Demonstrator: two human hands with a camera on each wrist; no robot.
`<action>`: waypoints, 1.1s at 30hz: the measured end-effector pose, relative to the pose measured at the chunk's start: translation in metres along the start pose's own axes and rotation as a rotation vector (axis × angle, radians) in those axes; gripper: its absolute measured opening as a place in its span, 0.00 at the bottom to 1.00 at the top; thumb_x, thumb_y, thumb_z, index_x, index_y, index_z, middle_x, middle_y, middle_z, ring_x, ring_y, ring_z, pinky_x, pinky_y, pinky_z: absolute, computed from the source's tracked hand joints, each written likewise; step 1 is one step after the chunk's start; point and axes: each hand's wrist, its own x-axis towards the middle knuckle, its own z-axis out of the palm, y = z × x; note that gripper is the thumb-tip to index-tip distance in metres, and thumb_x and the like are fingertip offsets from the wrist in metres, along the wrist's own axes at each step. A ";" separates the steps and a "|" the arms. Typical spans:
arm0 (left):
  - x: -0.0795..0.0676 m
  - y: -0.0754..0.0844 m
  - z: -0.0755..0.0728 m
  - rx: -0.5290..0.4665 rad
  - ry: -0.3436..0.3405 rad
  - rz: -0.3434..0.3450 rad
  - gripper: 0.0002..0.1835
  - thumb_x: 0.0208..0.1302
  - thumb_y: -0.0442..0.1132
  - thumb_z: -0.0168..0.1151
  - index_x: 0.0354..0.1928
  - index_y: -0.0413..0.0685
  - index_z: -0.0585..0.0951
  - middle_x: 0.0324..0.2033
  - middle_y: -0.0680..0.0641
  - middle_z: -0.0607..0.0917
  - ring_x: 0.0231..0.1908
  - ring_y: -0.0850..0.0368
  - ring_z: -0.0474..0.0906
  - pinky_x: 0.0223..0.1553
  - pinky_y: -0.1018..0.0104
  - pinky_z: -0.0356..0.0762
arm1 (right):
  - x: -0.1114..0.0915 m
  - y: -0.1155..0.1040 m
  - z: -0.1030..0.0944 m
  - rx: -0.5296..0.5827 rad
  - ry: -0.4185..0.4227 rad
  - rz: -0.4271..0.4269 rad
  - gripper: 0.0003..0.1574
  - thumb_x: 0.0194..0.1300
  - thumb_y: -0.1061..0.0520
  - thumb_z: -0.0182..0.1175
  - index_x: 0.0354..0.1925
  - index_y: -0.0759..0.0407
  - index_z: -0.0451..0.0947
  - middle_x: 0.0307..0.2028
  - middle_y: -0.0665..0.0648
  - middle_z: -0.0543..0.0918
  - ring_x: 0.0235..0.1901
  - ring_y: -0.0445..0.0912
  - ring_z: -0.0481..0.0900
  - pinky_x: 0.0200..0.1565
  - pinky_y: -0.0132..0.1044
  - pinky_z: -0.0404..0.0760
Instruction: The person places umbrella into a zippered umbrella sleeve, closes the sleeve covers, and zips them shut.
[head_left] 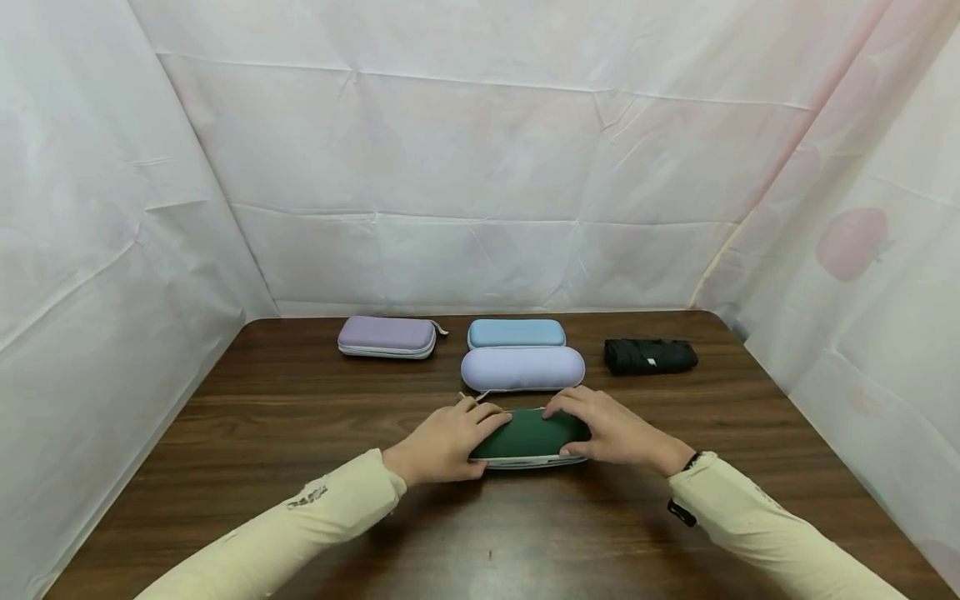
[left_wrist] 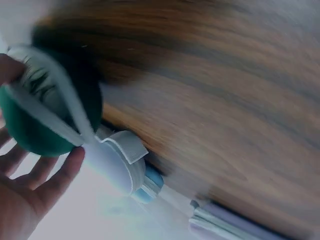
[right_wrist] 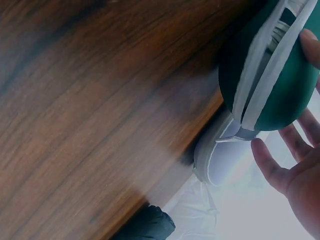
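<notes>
A dark green zip case (head_left: 528, 435) lies near the middle of the table, its long side toward me. My left hand (head_left: 446, 446) grips its left end, with the thumb at the front edge and the fingers over the top. At the other end my right hand (head_left: 615, 429) holds it the same way. Both wrist views show the white zip edges (left_wrist: 47, 112) parted along the front, with something pale and dark-patterned inside. Just behind the green case is a rounded lavender case (head_left: 522, 368).
A light blue case (head_left: 517, 332) lies directly behind the lavender one. To the left is a purple zip case (head_left: 386, 333); to the right, a black rolled fabric bundle (head_left: 651, 356). White sheeting (head_left: 480, 167) surrounds the back and sides of the brown wooden table (head_left: 285, 433).
</notes>
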 end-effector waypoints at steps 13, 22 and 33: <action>-0.003 0.000 0.015 0.458 0.023 0.151 0.37 0.62 0.56 0.59 0.66 0.38 0.68 0.59 0.41 0.75 0.50 0.47 0.78 0.33 0.66 0.80 | 0.008 -0.005 0.005 -0.130 0.003 -0.031 0.32 0.52 0.49 0.73 0.54 0.49 0.72 0.49 0.47 0.73 0.49 0.42 0.70 0.44 0.45 0.72; 0.007 -0.010 0.005 0.027 -0.033 -0.030 0.22 0.71 0.48 0.49 0.61 0.46 0.76 0.54 0.49 0.79 0.53 0.53 0.76 0.43 0.59 0.78 | 0.017 -0.015 0.012 -0.118 0.005 -0.155 0.36 0.50 0.54 0.74 0.58 0.41 0.75 0.52 0.49 0.75 0.48 0.46 0.70 0.43 0.44 0.71; 0.046 -0.048 0.000 -0.579 -0.368 -0.103 0.22 0.66 0.19 0.45 0.56 0.41 0.79 0.51 0.47 0.81 0.50 0.56 0.77 0.49 0.69 0.73 | 0.020 -0.021 0.019 -0.095 -0.008 -0.131 0.34 0.51 0.54 0.74 0.57 0.38 0.76 0.52 0.46 0.73 0.49 0.43 0.68 0.44 0.42 0.69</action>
